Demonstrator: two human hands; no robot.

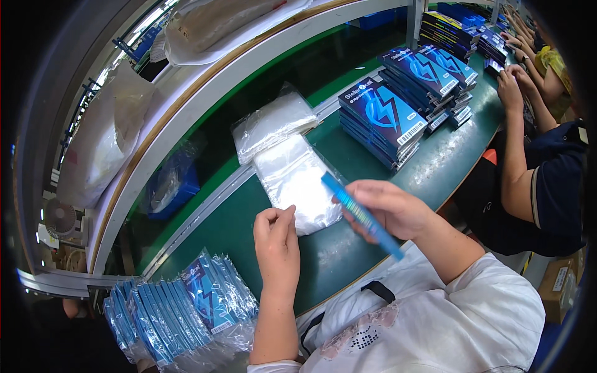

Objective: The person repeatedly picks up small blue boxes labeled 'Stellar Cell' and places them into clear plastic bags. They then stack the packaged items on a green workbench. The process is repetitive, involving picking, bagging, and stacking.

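A thin blue box (pixel 362 215), seen edge-on and slightly blurred, is gripped between the thumb and fingers of my right hand (pixel 395 208). My left hand (pixel 278 239) is at the near left edge of a stack of clear plastic bags (pixel 297 186), with thumb and fingertips pinched together; whether they hold a bag's edge cannot be made out. Behind that stack, a second pile of clear bags (pixel 277 121) lies against the metal rail.
Stacks of blue boxes (pixel 380 118) stand on the green table (pixel 429 180) at the right. Bagged boxes (pixel 180 304) stand in a row at the lower left. A blue bin (pixel 177 193) sits beyond the rail, below a shelf. A co-worker's arm (pixel 519 149) is at the right.
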